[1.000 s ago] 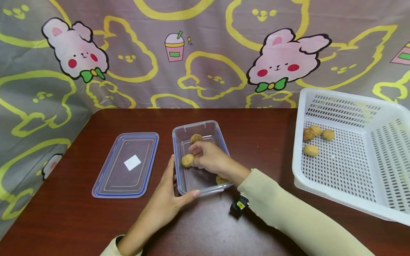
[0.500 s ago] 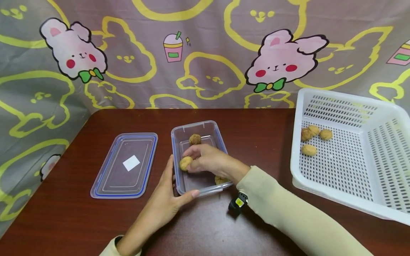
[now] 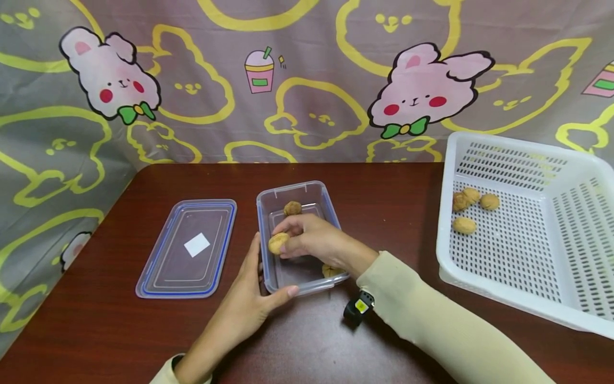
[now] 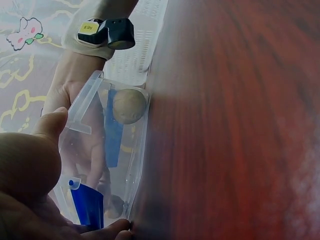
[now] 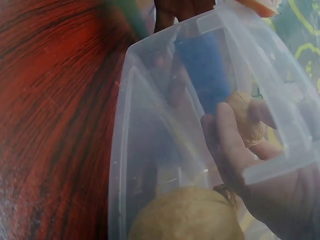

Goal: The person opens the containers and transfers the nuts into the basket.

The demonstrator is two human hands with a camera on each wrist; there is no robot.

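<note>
As the head view has it, the pale walnut [image 3: 276, 244] sits right at the fingertips of the right hand [image 3: 309, 237], off its left end, inside the clear box [image 3: 295, 272] and close by the box's left wall; can't tell whether it touches the box bottom. It's light tan, roundish, shell ridged, yellower than the dark walnut [image 3: 292, 208] lying toward the far end of the box, just beyond the hand. Another, the near walnut [image 3: 331, 271], is in the near right corner, partly hidden by the right wrist. Right hand: thumb and fingers clamped on the pale walnut, spread only as wide as the nut, arm coming in over the box's near right rim. Left hand [image 3: 254, 293] grips the box at the near left corner, thumb on the near rim, fingers along the left wall. Box is see-through, blue clips [image 4: 89, 206] on it, resting on the red-brown surface [image 3: 398, 240]. Clear lid [image 3: 189, 269], blue edging, white label [image 3: 197, 245], lies flat to the left, apart from the box. White basket [image 3: 508, 256] at right, well apart, four walnuts [image 3: 490, 201] in its left part.
</note>
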